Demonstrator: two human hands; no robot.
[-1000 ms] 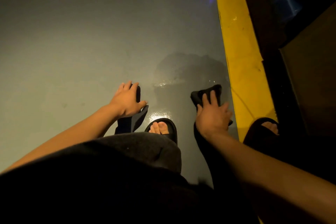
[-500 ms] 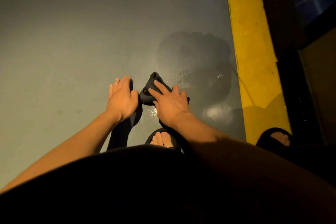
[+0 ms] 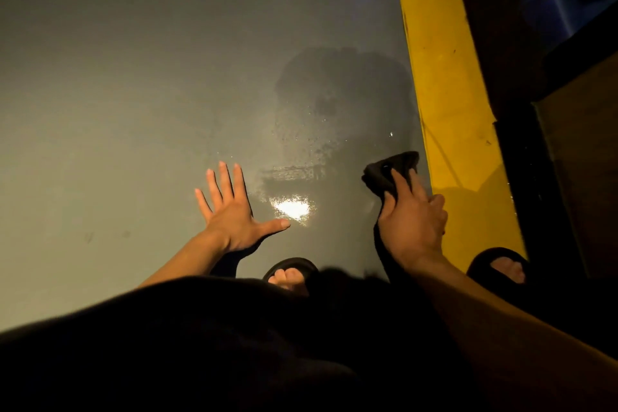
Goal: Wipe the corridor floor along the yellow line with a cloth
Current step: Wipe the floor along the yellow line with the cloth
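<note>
Gripping the cloth is the right hand, fingers curling round the dark wad and pressing it onto the floor just beside the line, which is lying to its right and running lengthwise away up the corridor. Left hand is spreading flat, holding nothing, well apart from the line, so the right is nearer. Wet patch is showing ahead of the cloth; next stroke is probably following the line's edge.

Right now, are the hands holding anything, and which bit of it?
The right hand grips the dark cloth by its near end, the far end sticking out. The left hand holds nothing, fingers spread.
</note>
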